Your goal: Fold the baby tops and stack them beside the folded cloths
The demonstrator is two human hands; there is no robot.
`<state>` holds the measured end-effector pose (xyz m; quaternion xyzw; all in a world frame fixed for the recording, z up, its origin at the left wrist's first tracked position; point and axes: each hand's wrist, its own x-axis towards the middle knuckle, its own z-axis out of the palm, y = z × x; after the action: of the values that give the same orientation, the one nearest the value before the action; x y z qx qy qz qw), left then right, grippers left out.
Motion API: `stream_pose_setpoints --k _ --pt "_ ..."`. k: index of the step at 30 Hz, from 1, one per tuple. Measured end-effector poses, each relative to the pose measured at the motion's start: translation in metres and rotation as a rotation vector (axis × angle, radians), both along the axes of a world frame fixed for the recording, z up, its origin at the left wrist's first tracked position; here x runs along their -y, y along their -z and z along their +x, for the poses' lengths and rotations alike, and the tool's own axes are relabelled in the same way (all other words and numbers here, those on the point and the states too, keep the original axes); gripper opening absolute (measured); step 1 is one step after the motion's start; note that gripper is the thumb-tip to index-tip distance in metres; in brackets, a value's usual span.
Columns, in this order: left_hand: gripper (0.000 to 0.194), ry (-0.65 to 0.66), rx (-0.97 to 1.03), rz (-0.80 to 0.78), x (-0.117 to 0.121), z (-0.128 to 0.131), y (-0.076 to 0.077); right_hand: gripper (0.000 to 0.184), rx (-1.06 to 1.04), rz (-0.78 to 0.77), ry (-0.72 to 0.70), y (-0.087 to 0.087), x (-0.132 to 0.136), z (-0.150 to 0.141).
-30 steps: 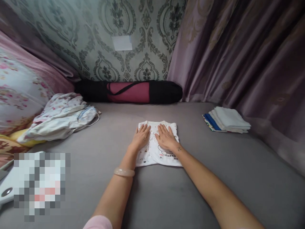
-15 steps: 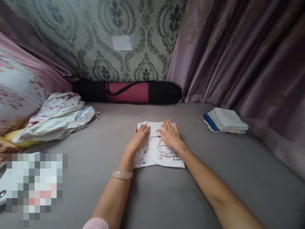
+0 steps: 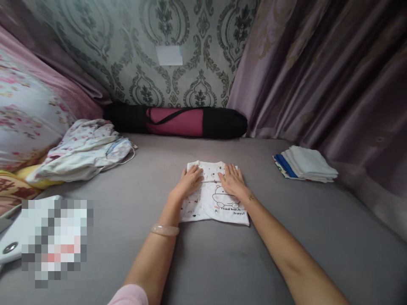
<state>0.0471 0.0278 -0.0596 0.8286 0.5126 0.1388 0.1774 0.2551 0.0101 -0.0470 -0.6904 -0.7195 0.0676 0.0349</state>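
A small white garment (image 3: 206, 201), folded into a rough rectangle, lies flat on the grey bed sheet (image 3: 203, 262). It carries small dark prints, a line-drawn cartoon figure and some lettering. My left hand (image 3: 190, 183) rests flat on its left side, fingers stretched out and pointing away from me. On its upper right part lies my right hand (image 3: 233, 182), palm down with the thumb spread. Both hands touch the cloth without gripping it. What is under the palms is hidden.
Folded cloths (image 3: 307, 163) are stacked at the right. Crumpled clothes (image 3: 89, 148) lie at the left beside a floral pillow (image 3: 28, 106). A black and dark-red roll bag (image 3: 174, 121) lies along the wall. A partly blurred white object (image 3: 32, 224) is at the lower left.
My right hand has slid to the right across the garment, uncovering more of the cartoon and lettering. My left hand stays on the left side. The view has shifted slightly.
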Motion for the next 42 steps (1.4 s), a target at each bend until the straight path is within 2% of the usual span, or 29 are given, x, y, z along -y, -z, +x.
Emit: stream_pose_setpoints --k 3,5,7,10,12,16,19,21,24,28,32,35,39,42 --pt "0.041 0.004 0.061 0.038 -0.005 -0.004 0.007 0.068 -0.031 0.059 -0.132 -0.006 0.002 -0.017" --pt "0.041 -0.015 0.089 0.055 -0.008 -0.008 0.01 0.066 -0.069 0.026 -0.236 -0.004 0.005 -0.03" --pt "0.042 -0.049 0.096 0.046 -0.01 -0.012 0.012 0.065 -0.084 -0.018 -0.274 0.002 0.008 -0.039" --pt "0.044 -0.099 0.101 0.011 -0.011 -0.02 0.008 0.066 -0.078 -0.043 -0.263 0.011 0.01 -0.042" --pt "0.045 -0.136 0.121 0.007 -0.012 -0.026 0.004 0.066 -0.073 -0.051 -0.264 0.011 0.009 -0.04" --pt "0.043 -0.198 0.175 0.045 -0.014 -0.035 -0.002 0.068 -0.08 -0.109 -0.269 -0.004 0.003 -0.043" --pt "0.044 -0.222 0.207 0.074 -0.015 -0.039 -0.003 0.067 -0.088 -0.026 -0.283 -0.011 -0.001 -0.055" --pt "0.045 -0.244 0.222 0.086 -0.015 -0.042 -0.003 0.067 -0.097 0.024 -0.311 -0.008 -0.003 -0.065" --pt "0.047 -0.273 0.235 0.088 -0.014 -0.044 -0.004 0.067 -0.099 -0.013 -0.327 0.005 -0.005 -0.075" --pt "0.047 -0.274 0.229 0.069 -0.014 -0.044 -0.005 0.068 -0.089 -0.031 -0.336 0.012 -0.007 -0.074" --pt "0.048 -0.264 0.24 0.074 -0.014 -0.044 -0.005 0.066 -0.07 -0.066 -0.332 0.0 -0.009 -0.078" --pt "0.048 -0.271 0.251 0.069 -0.015 -0.044 -0.005 0.063 -0.086 0.016 -0.342 -0.005 -0.01 -0.093" --pt "0.05 -0.278 0.243 0.055 -0.015 -0.043 -0.006 0.064 -0.088 0.015 -0.353 0.004 -0.011 -0.116" --pt "0.05 -0.252 0.234 0.05 -0.014 -0.04 -0.006 0.064 -0.119 -0.005 -0.368 0.008 -0.012 -0.119"
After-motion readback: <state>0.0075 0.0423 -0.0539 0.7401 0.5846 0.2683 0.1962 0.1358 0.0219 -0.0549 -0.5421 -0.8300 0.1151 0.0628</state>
